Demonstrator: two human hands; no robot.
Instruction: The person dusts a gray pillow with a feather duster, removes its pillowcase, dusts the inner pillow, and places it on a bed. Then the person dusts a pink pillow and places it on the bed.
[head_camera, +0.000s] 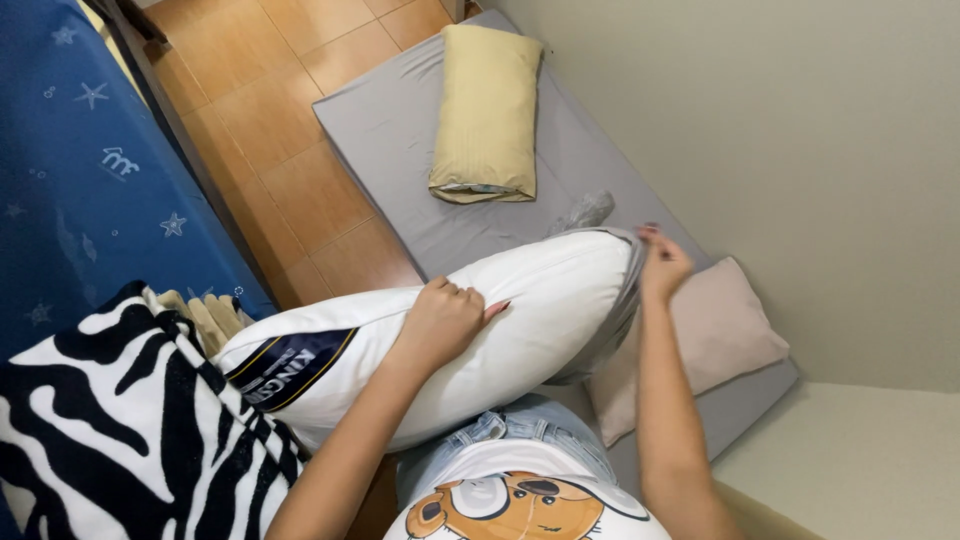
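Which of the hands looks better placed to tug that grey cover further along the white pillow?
Probably the right hand: it pinches the grey pillowcase at the far end of the white pillow. The left hand grips the pillow's middle, away from the cover.

Your only label: dark navy patch (290, 365) with gold edging and white lettering, slanted rectangle, printed on white pillow (520, 310) near its 9 o'clock end, at 8 o'clock from your left hand (440, 320). No packages, signs or screens.
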